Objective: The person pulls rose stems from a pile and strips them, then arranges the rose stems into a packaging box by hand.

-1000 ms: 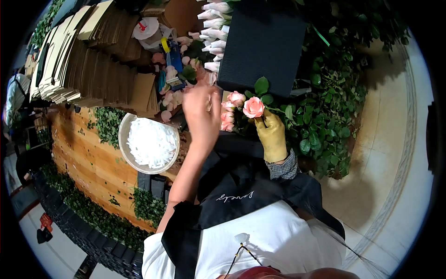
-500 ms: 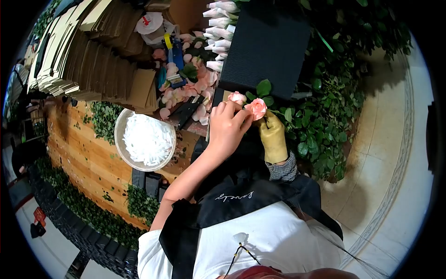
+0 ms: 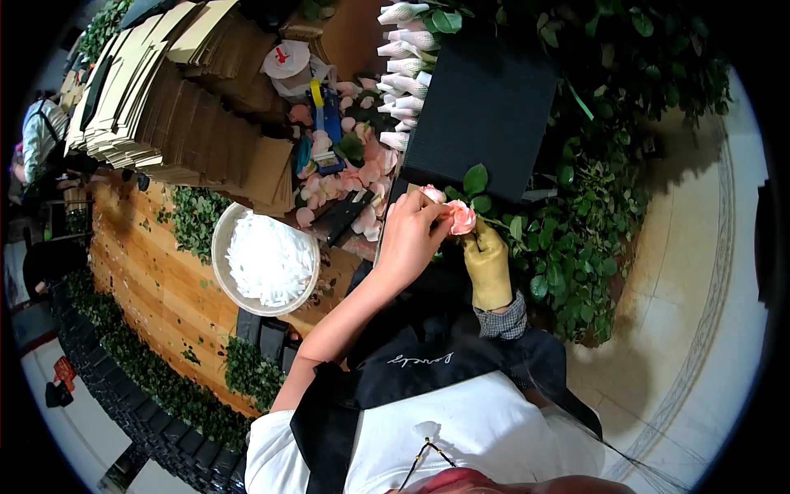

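My bare left hand (image 3: 411, 236) is closed at the near side of a pink rose (image 3: 462, 217), its thumb and fingertips pinching the outer petals. My right hand (image 3: 487, 267), in a yellow glove, is closed around the stem just below the bloom. Green leaves (image 3: 476, 179) of a rose stem stand out above the flower. Another pink rose (image 3: 433, 193) shows partly behind my left fingers. Loose pink petals (image 3: 362, 174) lie scattered to the left, around a black tool (image 3: 342, 217).
A tub (image 3: 216, 262) of white pieces stands at left, below stacked cardboard (image 3: 177, 123). Net-wrapped buds (image 3: 403, 84) line a black ribbed box (image 3: 485, 107). Leafy stems (image 3: 576, 263) fill the right side. A person (image 3: 43, 136) is at far left.
My left hand has come from the petal pile to the rose and now pinches its petals. My right hand still holds the rose; the bloom is turned more sideways.
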The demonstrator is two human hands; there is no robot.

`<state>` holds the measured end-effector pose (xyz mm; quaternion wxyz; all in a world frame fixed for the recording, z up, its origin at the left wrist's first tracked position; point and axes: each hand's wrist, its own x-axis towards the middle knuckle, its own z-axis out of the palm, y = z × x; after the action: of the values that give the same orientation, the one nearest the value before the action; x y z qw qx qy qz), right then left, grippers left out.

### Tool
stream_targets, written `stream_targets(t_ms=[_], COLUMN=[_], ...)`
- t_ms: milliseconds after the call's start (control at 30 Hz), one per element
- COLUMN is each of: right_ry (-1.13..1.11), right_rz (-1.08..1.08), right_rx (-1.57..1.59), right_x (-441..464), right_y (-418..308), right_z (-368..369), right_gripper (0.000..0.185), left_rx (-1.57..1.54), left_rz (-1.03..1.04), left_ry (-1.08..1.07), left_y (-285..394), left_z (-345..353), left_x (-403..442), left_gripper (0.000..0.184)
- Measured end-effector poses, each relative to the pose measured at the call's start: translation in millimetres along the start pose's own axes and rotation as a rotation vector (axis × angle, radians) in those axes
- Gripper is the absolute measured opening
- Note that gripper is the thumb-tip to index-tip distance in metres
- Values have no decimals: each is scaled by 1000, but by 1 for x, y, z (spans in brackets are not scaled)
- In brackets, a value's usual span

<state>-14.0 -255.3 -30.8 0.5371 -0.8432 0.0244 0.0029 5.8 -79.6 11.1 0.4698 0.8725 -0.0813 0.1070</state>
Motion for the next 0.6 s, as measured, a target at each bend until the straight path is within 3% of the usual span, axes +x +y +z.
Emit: stream_targets(t_ms=[100, 300, 367, 433, 500, 567, 600], right_ry=[-8, -8, -12, -25, -33, 5, 4], right_rz=[-28, -98, -95, -34, 24, 4, 5], right_rx=[8, -86, -116, -69, -15, -69, -70], right_x=[2, 4, 4, 3, 2, 2, 2], right_y=[-8, -27, -28, -19, -16, -19, -21], right_z=[-2, -3, -5, -4, -2, -2, -3], right_gripper=[30, 28, 25, 24, 24, 26, 26], left_rx=[14, 92, 211, 301, 506, 504, 368], left_rz=[-27, 136, 99, -98, -200, -309, -286], left_ry=[-22, 139, 265, 304, 228, 159, 259], left_y=[-2, 6, 3, -26, -61, -85, -88], left_z=[1, -10, -24, -31, -40, -44, -44], left_x=[4, 14, 12, 4, -5, -17, -19], left_gripper=[19, 12, 14, 20, 23, 25, 24])
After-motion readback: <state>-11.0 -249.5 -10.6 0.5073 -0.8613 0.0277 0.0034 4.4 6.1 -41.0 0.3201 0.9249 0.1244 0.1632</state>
